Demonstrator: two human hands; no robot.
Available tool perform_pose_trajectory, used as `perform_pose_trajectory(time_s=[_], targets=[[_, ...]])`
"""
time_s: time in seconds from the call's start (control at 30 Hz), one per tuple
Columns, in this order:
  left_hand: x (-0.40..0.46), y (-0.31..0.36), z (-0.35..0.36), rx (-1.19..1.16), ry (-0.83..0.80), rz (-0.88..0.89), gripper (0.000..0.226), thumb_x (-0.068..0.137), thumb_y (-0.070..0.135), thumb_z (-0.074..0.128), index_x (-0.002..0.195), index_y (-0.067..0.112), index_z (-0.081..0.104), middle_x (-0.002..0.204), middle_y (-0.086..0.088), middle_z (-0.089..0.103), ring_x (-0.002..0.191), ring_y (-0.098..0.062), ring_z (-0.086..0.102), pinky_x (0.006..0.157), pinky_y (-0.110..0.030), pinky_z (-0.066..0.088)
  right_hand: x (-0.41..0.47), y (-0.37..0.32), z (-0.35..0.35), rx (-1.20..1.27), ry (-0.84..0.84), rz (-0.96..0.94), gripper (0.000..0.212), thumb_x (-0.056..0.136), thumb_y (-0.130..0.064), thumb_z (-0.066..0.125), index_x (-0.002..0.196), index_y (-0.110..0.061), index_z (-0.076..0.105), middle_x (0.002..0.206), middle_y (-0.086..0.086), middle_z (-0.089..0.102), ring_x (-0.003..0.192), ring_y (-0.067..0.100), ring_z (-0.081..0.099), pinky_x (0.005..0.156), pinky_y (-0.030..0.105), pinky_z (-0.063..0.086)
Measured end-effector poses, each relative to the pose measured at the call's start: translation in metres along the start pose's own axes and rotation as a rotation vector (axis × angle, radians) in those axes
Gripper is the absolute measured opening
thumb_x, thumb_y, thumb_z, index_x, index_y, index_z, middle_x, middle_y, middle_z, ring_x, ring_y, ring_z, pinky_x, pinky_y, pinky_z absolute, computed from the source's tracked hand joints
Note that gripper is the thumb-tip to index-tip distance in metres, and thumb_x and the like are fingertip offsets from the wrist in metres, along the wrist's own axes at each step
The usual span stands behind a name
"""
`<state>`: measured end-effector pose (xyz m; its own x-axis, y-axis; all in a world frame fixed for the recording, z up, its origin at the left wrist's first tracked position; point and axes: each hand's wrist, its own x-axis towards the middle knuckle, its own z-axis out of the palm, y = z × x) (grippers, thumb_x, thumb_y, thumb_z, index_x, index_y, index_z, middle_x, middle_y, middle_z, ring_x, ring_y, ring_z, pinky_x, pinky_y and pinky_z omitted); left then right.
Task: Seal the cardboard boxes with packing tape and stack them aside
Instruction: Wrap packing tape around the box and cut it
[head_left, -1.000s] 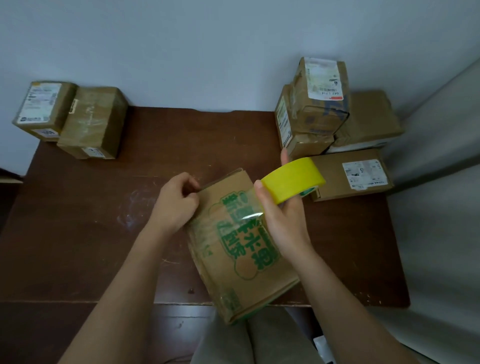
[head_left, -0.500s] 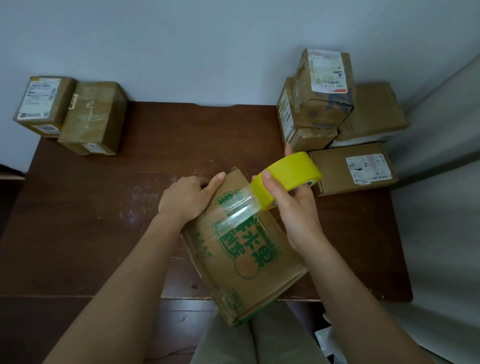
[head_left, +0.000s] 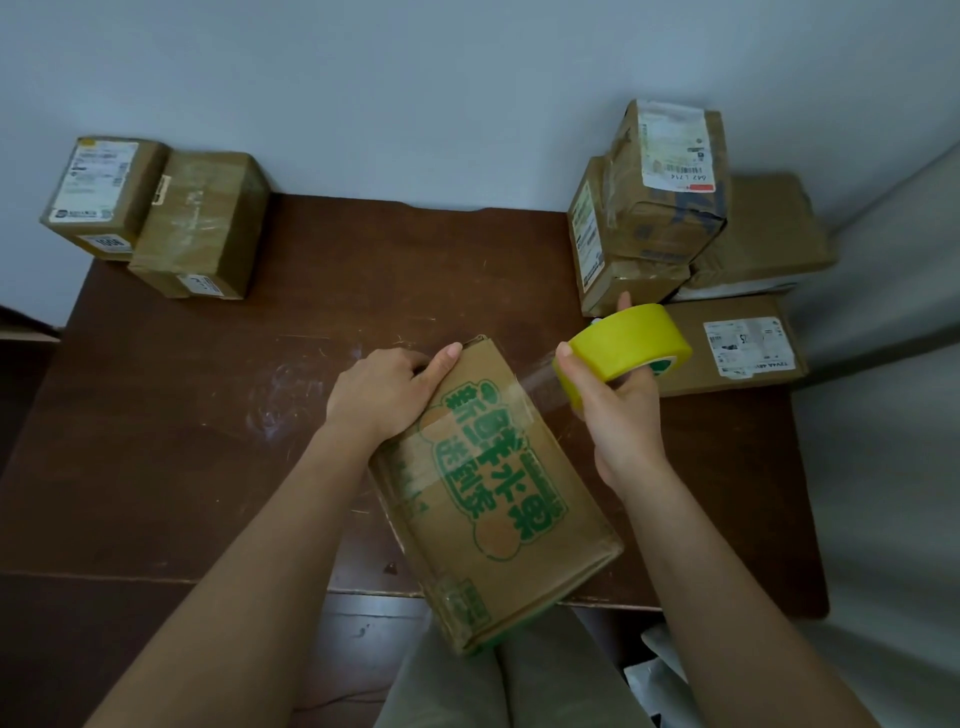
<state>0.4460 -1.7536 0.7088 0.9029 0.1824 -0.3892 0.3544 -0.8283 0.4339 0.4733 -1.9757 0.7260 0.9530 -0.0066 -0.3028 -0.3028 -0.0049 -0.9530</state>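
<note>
We count seven cardboard boxes on the brown desk (head_left: 208, 415): two (head_left: 156, 218) at its far left corner, four (head_left: 691, 234) piled at its far right, and one printed box (head_left: 493, 493) at the near edge, overhanging toward us. Our left hand (head_left: 387, 397) presses this box's far end, thumb stretched along the top edge, fingers curled over the end. Our right hand (head_left: 618, 410) grips one yellow tape roll (head_left: 626, 353), fingers clenched around it; a clear strip (head_left: 540, 382) runs from roll to box.
</note>
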Motion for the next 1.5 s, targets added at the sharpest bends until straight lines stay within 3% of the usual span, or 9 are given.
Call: perform_pose_trajectory(time_s=[0.5,0.67,0.8,0.87,0.97,1.17,1.3,1.4,1.5], targets=[[0.000,-0.001,0.003,0.053,0.042,0.006,0.080,0.085,0.081,0.013,0.076,0.024,0.069,0.066,0.003,0.062,0.066,-0.015,0.060,0.068,-0.035,0.051,0.012,0.035,0.001,-0.049,0.065,-0.001,0.058,0.090,-0.012,0.073,0.136,-0.035,0.047,0.088,-0.014,0.064,0.074,-0.006,0.062,0.071,0.009,0.047],[-0.003,0.003,0.002,0.068,0.038,-0.006,0.070,0.087,0.079,0.014,0.067,0.031,0.061,0.066,0.004,0.061,0.068,-0.017,0.061,0.070,-0.036,0.051,0.013,0.053,0.003,-0.217,-0.035,-0.025,0.074,0.091,-0.018,0.073,0.153,-0.025,0.034,0.084,-0.003,0.064,0.078,0.007,0.063,0.080,0.027,0.051],[-0.007,0.006,0.006,0.112,0.115,-0.010,0.067,0.088,0.077,0.014,0.064,0.032,0.056,0.063,0.005,0.059,0.067,-0.021,0.060,0.068,-0.036,0.051,0.017,0.056,0.002,-0.250,-0.139,-0.042,0.075,0.093,-0.015,0.069,0.153,-0.036,0.028,0.082,-0.006,0.063,0.078,0.009,0.062,0.083,0.021,0.052],[-0.008,0.006,0.003,-0.097,0.153,-0.020,0.068,0.090,0.075,0.017,0.071,0.029,0.064,0.068,0.006,0.062,0.071,-0.019,0.062,0.068,-0.035,0.050,0.019,0.055,0.002,-0.286,-0.145,-0.070,0.060,0.093,-0.017,0.071,0.141,-0.038,0.042,0.085,-0.006,0.065,0.079,0.011,0.062,0.081,0.027,0.052],[-0.019,0.006,-0.011,-0.550,0.198,0.000,0.066,0.096,0.067,0.025,0.116,0.022,0.070,0.115,0.005,0.068,0.108,-0.013,0.061,0.094,-0.034,0.045,0.017,0.052,0.003,-0.332,-0.153,-0.101,0.063,0.092,-0.019,0.071,0.136,-0.048,0.037,0.095,-0.008,0.065,0.086,0.012,0.062,0.087,0.028,0.050],[-0.056,0.019,0.029,0.238,0.191,0.018,0.079,0.096,0.067,0.009,0.155,0.017,0.024,0.151,-0.013,0.041,0.137,-0.030,0.041,0.114,-0.051,0.028,0.011,0.046,0.006,-0.322,-0.114,-0.037,0.034,0.091,-0.020,0.072,0.102,-0.047,0.053,0.094,0.005,0.070,0.089,0.024,0.067,0.090,0.044,0.053],[-0.052,0.022,0.026,0.311,0.192,-0.017,0.083,0.095,0.066,0.004,0.150,0.015,0.037,0.117,-0.014,0.061,0.103,-0.034,0.058,0.088,-0.047,0.044,0.008,0.046,0.006,-0.294,-0.094,-0.006,0.029,0.091,-0.022,0.073,0.100,-0.045,0.057,0.094,0.005,0.070,0.089,0.024,0.068,0.090,0.049,0.053],[-0.039,0.041,0.023,0.268,0.193,-0.104,0.089,0.089,0.067,-0.007,0.149,0.017,0.036,0.125,-0.016,0.059,0.108,-0.039,0.057,0.092,-0.048,0.043,0.006,0.046,0.007,-0.296,-0.107,-0.006,0.044,0.092,-0.022,0.072,0.120,-0.049,0.051,0.095,0.006,0.070,0.089,0.023,0.067,0.089,0.042,0.054],[-0.035,0.051,0.033,0.257,0.265,-0.096,0.079,0.094,0.063,0.000,0.143,0.017,0.043,0.127,-0.012,0.060,0.112,-0.036,0.055,0.096,-0.049,0.038,0.006,0.047,0.006,-0.286,-0.086,0.010,0.025,0.091,-0.021,0.073,0.113,-0.018,0.061,0.096,0.011,0.071,0.090,0.027,0.067,0.091,0.052,0.051]])
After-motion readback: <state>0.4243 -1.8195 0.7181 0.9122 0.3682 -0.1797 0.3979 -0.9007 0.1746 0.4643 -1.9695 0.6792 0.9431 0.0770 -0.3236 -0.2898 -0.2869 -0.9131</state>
